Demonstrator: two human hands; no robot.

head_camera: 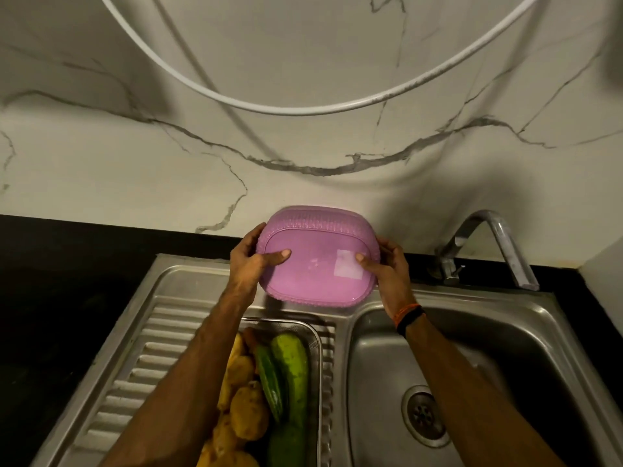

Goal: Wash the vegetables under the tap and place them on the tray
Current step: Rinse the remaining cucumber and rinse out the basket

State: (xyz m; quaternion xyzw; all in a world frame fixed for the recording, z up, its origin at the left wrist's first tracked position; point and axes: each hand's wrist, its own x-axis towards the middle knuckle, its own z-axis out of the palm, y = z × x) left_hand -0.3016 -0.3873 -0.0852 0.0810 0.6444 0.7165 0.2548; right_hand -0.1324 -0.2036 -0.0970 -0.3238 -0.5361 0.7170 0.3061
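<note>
Both hands up at the back of the sink: left hand (251,261) gripping the left rim of the pink plastic tray (317,261), right hand (387,267) gripping the right rim, thumbs pressed on its underside. Held tilted, base toward the camera, above the steel drainboard (161,318). Vegetables waiting unwashed in the wire basket (315,335) below: cucumber (269,379), pale green gourd (291,369), potatoes (247,409). Tap (495,244) off to the right, no water visible. Best now: turn right side up, set flat on the drainboard beside the basket, close to the basin (505,365), clear of the tap.
</note>
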